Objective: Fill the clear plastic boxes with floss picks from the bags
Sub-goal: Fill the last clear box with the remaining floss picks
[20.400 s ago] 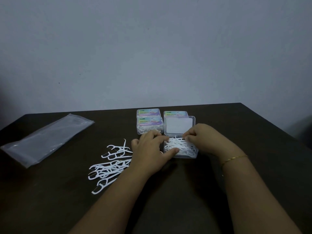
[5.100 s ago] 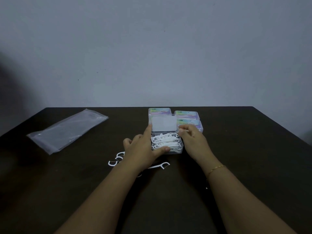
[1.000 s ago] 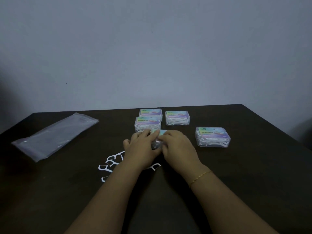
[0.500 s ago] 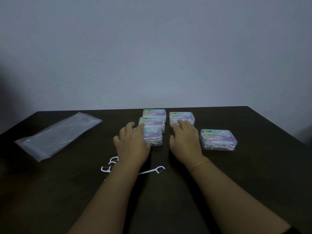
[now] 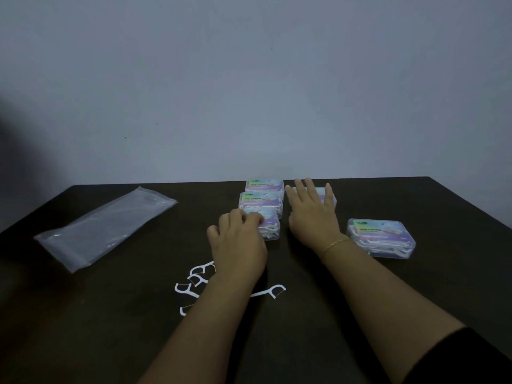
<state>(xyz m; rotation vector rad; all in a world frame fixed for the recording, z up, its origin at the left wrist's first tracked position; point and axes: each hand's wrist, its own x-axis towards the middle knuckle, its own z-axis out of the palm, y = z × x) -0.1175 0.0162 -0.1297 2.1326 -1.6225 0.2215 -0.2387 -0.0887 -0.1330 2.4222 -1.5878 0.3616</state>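
Two hands are laid on closed boxes, the left hand [image 5: 238, 245] curled over the nearest box [image 5: 267, 227], now shut and lined up, the right hand [image 5: 313, 212] flat on another beside it, while loose floss picks [image 5: 198, 278] remain nearer the person.

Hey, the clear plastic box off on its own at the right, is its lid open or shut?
Shut. The lone clear plastic box has its labelled lid lying flat on top, with white floss picks visible through its walls.

hands [image 5: 238, 245] on closed boxes [image 5: 270, 223], loose floss picks [image 5: 198, 275]
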